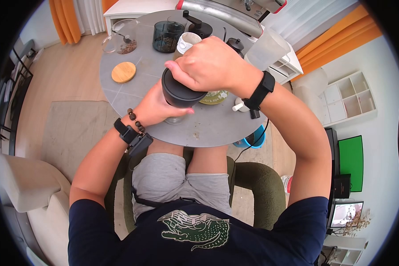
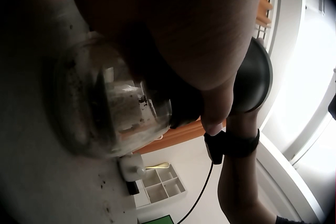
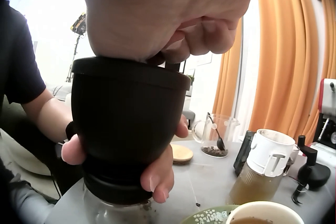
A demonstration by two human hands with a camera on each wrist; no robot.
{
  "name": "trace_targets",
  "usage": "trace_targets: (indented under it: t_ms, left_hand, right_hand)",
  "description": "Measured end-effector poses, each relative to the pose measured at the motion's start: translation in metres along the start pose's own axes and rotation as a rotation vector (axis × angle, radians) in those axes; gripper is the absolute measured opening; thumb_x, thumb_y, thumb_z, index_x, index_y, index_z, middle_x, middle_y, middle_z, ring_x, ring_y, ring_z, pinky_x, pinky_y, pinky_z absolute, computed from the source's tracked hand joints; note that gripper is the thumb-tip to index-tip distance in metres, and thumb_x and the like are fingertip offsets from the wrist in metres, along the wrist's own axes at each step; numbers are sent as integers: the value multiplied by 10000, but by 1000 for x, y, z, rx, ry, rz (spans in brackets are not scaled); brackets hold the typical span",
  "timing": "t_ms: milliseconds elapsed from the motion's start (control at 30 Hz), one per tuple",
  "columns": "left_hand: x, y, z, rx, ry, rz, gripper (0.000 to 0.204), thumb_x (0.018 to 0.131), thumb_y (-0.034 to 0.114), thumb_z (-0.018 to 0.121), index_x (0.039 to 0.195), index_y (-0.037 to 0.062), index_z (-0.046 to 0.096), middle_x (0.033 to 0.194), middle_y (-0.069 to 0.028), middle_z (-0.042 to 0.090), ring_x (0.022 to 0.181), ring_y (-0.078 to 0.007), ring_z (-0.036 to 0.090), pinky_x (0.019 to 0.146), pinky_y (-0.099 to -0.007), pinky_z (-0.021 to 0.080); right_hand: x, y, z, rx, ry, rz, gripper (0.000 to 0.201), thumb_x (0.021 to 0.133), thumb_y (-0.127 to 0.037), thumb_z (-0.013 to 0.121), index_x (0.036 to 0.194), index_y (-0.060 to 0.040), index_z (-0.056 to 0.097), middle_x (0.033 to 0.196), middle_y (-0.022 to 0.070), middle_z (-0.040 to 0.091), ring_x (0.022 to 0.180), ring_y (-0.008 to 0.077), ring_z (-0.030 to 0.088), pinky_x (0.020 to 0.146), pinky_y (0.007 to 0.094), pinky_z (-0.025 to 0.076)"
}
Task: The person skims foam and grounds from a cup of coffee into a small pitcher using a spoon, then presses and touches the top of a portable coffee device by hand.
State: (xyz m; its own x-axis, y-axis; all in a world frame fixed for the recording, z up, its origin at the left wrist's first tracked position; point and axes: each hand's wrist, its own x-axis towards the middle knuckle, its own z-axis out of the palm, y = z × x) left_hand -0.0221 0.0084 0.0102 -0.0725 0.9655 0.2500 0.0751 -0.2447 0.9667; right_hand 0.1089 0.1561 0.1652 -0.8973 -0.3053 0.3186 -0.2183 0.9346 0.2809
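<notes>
A black cup-shaped container (image 1: 181, 96) (image 2: 255, 77) (image 3: 128, 108) stands over a clear glass base (image 1: 174, 120) (image 2: 118, 113) (image 3: 113, 212) near the table's front. My left hand (image 1: 151, 105) (image 2: 205, 29) grips it around its narrow lower part; in the right wrist view the left fingers (image 3: 157, 179) wrap that neck. Over the top is my right hand (image 1: 213, 64) (image 3: 168, 16), its heel against the rim and its fingers curled round a small dark part, mostly hidden. Dark specks show inside the glass in the left wrist view.
Behind the hands are a white-topped cup (image 1: 188, 41) (image 3: 270, 153), a dark canister (image 1: 167, 37) and a black crank piece (image 1: 199, 27). A wooden lid (image 1: 123, 72) and glass pitcher (image 1: 127, 37) lie left. A green plate (image 1: 213, 98) is beside the container, a blue bucket (image 1: 258, 138) below.
</notes>
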Motion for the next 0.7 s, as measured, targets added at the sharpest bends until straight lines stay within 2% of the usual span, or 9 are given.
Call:
trace_targets:
  t_ms: [333,433,500,633,700]
  left_hand:
    - [0,1,1,10,3,19,916,820,180,1030,1578,32,538,1505,-94,681,1430,-203,634,1217,-404,505]
    - [1,2,1,0,-17,12,925,825,172,1027,1590,36,526,1509,-98,676,1425,-202,636,1211,-398,510]
    - [1,3,0,-17,-37,-5,942,826,166,1026,1604,38,510,1516,-101,670,1426,-201,634,1210,-394,512]
    - [-1,2,1,-65,-19,-8,1012,827,143,1022,1648,29,440,1553,-111,641,1439,-199,621,1215,-401,518]
    - [-2,2,1,-57,-3,-15,1032,827,137,1021,1659,27,419,1563,-113,632,1443,-199,618,1219,-406,518]
  right_hand:
    - [-1,-10,-4,-26,-44,125,541,1104,-328,618,623,-98,710,566,149,621,517,380,616,516,470,508]
    - [-3,-2,-7,70,-81,100,528,1099,-376,631,657,-97,707,593,142,632,563,371,634,549,463,506]
    - [-6,4,-8,263,-96,101,500,1071,-447,693,729,-82,697,616,132,626,598,359,629,575,450,482]
    - [-10,12,-8,461,-89,99,483,1021,-477,788,802,-62,669,610,105,568,573,310,585,571,425,436]
    - [-12,13,-16,625,-233,222,465,977,-456,859,851,-56,657,625,78,523,564,251,532,569,396,399]
